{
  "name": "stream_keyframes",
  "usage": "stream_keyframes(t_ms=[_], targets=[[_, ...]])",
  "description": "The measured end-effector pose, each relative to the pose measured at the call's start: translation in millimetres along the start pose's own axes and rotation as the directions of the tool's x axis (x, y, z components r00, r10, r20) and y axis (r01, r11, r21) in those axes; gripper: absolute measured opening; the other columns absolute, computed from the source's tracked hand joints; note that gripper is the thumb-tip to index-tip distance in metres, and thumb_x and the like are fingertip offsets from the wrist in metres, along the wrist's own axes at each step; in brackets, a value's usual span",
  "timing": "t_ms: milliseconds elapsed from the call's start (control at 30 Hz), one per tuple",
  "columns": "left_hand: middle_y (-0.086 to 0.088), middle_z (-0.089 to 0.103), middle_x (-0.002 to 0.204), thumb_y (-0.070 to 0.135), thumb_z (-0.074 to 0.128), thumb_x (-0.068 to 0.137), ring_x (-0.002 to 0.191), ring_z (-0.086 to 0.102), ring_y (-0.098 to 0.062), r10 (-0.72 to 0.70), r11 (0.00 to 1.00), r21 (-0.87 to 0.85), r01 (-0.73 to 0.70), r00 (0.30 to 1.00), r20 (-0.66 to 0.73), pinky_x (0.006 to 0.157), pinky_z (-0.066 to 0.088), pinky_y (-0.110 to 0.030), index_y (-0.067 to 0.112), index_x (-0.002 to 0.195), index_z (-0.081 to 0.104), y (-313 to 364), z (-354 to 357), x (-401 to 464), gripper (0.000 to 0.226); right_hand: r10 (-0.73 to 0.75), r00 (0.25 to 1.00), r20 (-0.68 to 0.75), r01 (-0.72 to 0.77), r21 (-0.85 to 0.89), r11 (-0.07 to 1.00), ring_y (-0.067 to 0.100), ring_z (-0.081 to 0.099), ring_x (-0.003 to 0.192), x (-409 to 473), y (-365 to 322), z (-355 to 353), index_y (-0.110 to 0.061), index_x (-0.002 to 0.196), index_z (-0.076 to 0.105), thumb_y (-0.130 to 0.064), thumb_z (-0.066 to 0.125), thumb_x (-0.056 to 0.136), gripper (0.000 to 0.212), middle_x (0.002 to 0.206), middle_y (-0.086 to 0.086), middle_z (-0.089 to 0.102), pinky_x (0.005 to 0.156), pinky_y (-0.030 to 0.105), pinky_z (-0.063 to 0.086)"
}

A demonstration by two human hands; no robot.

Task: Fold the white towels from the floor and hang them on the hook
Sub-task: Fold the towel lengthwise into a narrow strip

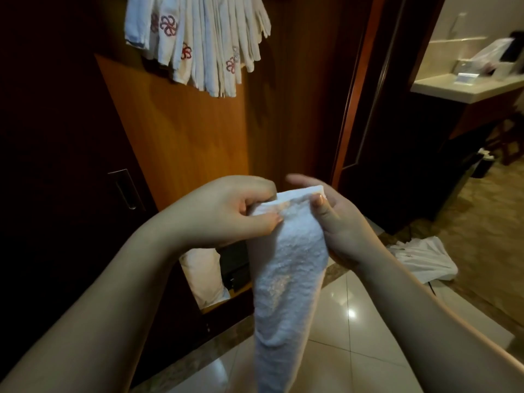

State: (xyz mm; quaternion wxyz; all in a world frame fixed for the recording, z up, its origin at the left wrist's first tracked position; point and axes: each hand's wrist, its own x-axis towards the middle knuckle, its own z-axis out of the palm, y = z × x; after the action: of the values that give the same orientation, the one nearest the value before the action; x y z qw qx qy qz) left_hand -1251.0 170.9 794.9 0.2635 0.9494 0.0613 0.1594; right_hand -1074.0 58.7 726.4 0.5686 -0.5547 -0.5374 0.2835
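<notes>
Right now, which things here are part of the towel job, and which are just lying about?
Part of the job:
folded white towel, held by left hand and right hand
hung towels
white cloth heap on the floor

Lying about:
sink counter
pillow in the cabinet

The towel hanging between the hands is showing plain white. The hung towels are showing white, several with red flower-like emblems. The door panel is glowing orange-brown. The floor tiles are gleaming cream-white, bordered with mottled brown.
</notes>
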Motion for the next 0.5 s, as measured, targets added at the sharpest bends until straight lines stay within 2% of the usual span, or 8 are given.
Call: stream_keyframes(t_ms=[67, 133, 200, 267, 333, 367, 433, 500], targets=[[-0.004, 0.049, 0.070, 0.031, 0.060, 0.088, 0.063, 0.049, -0.017, -0.008, 1.000, -0.015, 0.009, 0.999, 0.042, 0.059, 0.039, -0.038, 0.010, 0.067, 0.053, 0.0, -1.5, 3.2, 0.030, -0.014, 1.000, -0.003, 0.014, -0.001, 1.000, 0.009, 0.070, 0.083, 0.6, 0.2, -2.6, -0.047, 0.096, 0.070, -0.089, 0.058, 0.066, 0.052, 0.093, -0.009, 0.073, 0.069, 0.023, 0.055], [-0.002, 0.051, 0.069, 0.039, 0.062, 0.085, 0.062, 0.051, -0.018, -0.049, 0.997, -0.062, 0.051, 0.998, 0.030, 0.056, 0.040, -0.040, 0.016, 0.069, 0.055, -2.0, -2.5, 5.3, 0.028, -0.021, 1.000, -0.017, 0.022, 0.052, 0.998, 0.014, 0.063, 0.073, 4.2, -0.1, -4.8, -0.040, 0.086, 0.068, -0.091, 0.058, 0.063, 0.056, 0.081, -0.005, 0.066, 0.064, 0.028, 0.051], [0.008, 0.054, 0.071, 0.040, 0.067, 0.080, 0.063, 0.052, -0.009, -0.123, 0.960, -0.261, 0.100, 0.990, -0.072, 0.052, 0.041, -0.027, 0.029, 0.074, 0.055, -4.6, 2.4, 7.8, 0.018, -0.030, 0.999, -0.025, 0.031, 0.076, 0.997, 0.023, 0.061, 0.076, 11.7, -3.1, -7.0, -0.040, 0.084, 0.066, -0.094, 0.053, 0.062, 0.061, 0.084, 0.003, 0.062, 0.069, 0.043, 0.048], [0.014, 0.061, 0.083, 0.029, 0.076, 0.075, 0.071, 0.062, -0.003, -0.232, 0.807, -0.587, 0.071, 0.951, -0.205, 0.057, 0.048, -0.018, 0.032, 0.089, 0.056, -7.2, 13.0, 11.5, 0.025, -0.058, 0.997, -0.058, 0.061, 0.044, 0.997, 0.023, 0.062, 0.078, 20.8, -10.5, -9.7, -0.042, 0.084, 0.065, -0.096, 0.047, 0.063, 0.062, 0.085, 0.002, 0.063, 0.071, 0.046, 0.048], [0.006, 0.070, 0.101, 0.036, 0.080, 0.070, 0.087, 0.072, -0.012, -0.381, 0.627, -0.775, 0.081, 0.899, -0.214, 0.067, 0.056, -0.021, 0.028, 0.109, 0.059, -11.0, 24.9, 13.7, 0.045, -0.089, 0.989, -0.114, 0.093, 0.028, 0.995, 0.015, 0.066, 0.077, 30.4, -19.1, -10.9, -0.044, 0.084, 0.064, -0.093, 0.042, 0.069, 0.056, 0.083, -0.004, 0.067, 0.068, 0.038, 0.052], [0.001, 0.073, 0.109, 0.044, 0.081, 0.069, 0.096, 0.073, -0.017, -0.425, 0.587, -0.800, 0.129, 0.889, -0.169, 0.072, 0.057, -0.024, 0.026, 0.115, 0.062, -10.9, 29.6, 14.3, 0.052, -0.112, 0.983, -0.145, 0.113, -0.001, 0.994, 0.009, 0.067, 0.076, 35.4, -23.5, -11.2, -0.045, 0.084, 0.063, -0.090, 0.039, 0.073, 0.053, 0.084, -0.008, 0.069, 0.065, 0.028, 0.054], [-0.005, 0.075, 0.115, 0.057, 0.079, 0.070, 0.105, 0.072, -0.024, -0.479, 0.562, -0.800, 0.208, 0.871, -0.110, 0.079, 0.058, -0.029, 0.025, 0.112, 0.073, -6.1, 33.2, 16.5, 0.053, -0.160, 0.970, -0.184, 0.154, -0.051, 0.987, 0.000, 0.064, 0.069, 45.6, -31.4, -11.7, -0.040, 0.084, 0.062, -0.085, 0.036, 0.079, 0.052, 0.080, -0.014, 0.067, 0.060, 0.017, 0.052], [-0.009, 0.075, 0.114, 0.056, 0.077, 0.074, 0.106, 0.072, -0.028, -0.534, 0.549, -0.816, 0.182, 0.827, -0.174, 0.082, 0.059, -0.034, 0.022, 0.106, 0.077, -2.2, 31.2, 22.4, 0.046, -0.177, 0.970, -0.167, 0.178, -0.008, 0.984, 0.002, 0.065, 0.069, 56.2, -36.5, -14.0, -0.036, 0.083, 0.063, -0.083, 0.036, 0.080, 0.054, 0.077, -0.012, 0.067, 0.059, 0.016, 0.051]])
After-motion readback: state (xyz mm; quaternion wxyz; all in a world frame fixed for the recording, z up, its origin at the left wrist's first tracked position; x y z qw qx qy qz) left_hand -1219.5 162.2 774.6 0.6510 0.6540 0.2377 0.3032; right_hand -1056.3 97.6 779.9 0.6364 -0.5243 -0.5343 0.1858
